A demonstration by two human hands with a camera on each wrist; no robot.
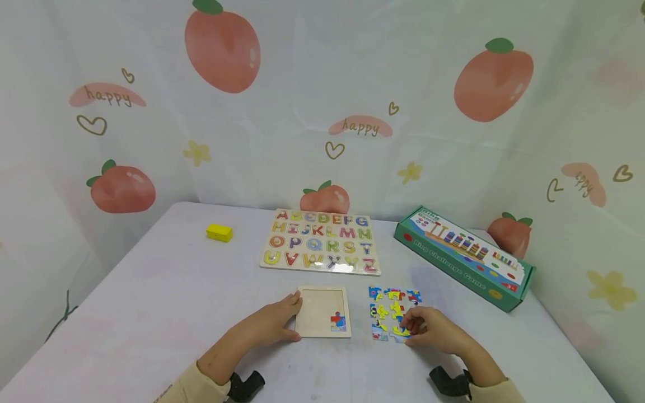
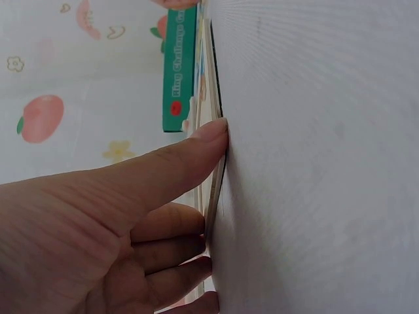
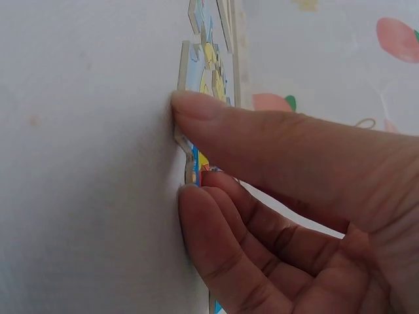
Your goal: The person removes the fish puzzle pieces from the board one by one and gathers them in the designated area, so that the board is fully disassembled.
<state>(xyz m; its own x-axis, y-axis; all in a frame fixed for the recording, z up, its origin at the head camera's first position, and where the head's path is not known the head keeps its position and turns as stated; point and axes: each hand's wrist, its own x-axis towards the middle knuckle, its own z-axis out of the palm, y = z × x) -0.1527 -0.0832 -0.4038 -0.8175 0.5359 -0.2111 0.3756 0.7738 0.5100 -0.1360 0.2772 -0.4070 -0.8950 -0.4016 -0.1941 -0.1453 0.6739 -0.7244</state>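
A square wooden puzzle tray [image 1: 317, 310] lies on the table, with one red-and-blue puzzle piece [image 1: 338, 322] in its lower right corner. My left hand [image 1: 274, 319] rests against the tray's left side. In the left wrist view its thumb [image 2: 209, 134] presses the tray's edge and its fingers lie along it. Right of the tray, several colourful loose jigsaw pieces [image 1: 382, 311] lie in rows. My right hand [image 1: 435, 331] is over their lower right part. In the right wrist view, thumb and fingertip pinch a puzzle piece [image 3: 190, 160] by its edges, low at the tabletop; the hand partly hides it.
Behind the tray lies a wooden alphabet board [image 1: 320, 242] with coloured letters. A green Ring Challenge Game box [image 1: 463, 257] stands at the back right, angled. The yellow block [image 1: 219, 233] sits at the back left. A printed cloth [image 1: 282, 112] hangs behind the table.
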